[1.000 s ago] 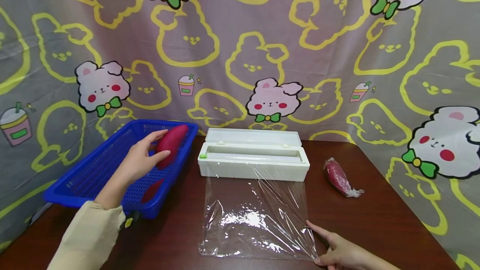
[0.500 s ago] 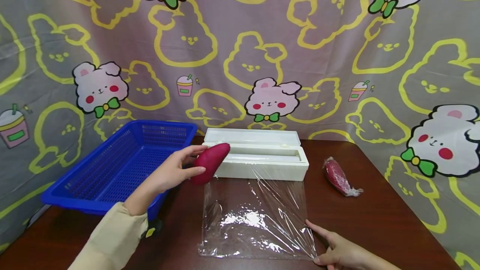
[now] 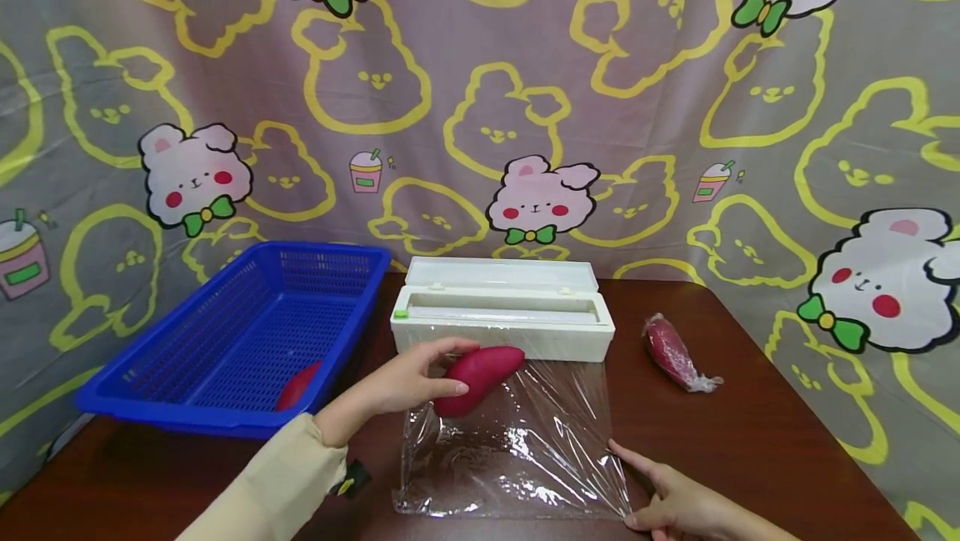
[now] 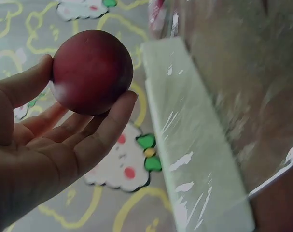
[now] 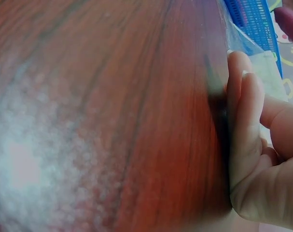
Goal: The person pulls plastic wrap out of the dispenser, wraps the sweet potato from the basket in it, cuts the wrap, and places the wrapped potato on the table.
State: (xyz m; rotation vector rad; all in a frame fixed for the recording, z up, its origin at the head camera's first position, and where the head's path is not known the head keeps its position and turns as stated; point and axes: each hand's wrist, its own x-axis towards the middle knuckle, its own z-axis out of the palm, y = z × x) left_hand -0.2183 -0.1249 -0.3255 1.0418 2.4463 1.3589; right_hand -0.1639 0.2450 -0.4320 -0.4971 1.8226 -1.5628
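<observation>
My left hand (image 3: pixel 401 378) grips a reddish-purple sweet potato (image 3: pixel 483 378) between thumb and fingers, above the cling film. In the left wrist view, the sweet potato (image 4: pixel 92 72) shows its rounded end, with the thumb on one side and fingers on the other. A sheet of clear cling film (image 3: pixel 480 470) stretches toward me from a white cling film dispenser (image 3: pixel 502 343) whose lid is raised. At the sheet's near right corner, my right hand (image 3: pixel 675 501) pinches the film, its index finger extended along the edge. Creases run through the film toward that hand.
A blue plastic basket (image 3: pixel 217 418) stands on the left with another sweet potato (image 3: pixel 298 387) inside. To the right of the dispenser lies a film-wrapped sweet potato (image 3: pixel 671 349) on the brown table (image 3: pixel 750 408). A patterned cloth (image 3: pixel 645 191) hangs behind and at the sides.
My left hand has carried the sweet potato from over the basket rightward and nearer, to over the cling film. The right hand has kept its place at the film's corner.
</observation>
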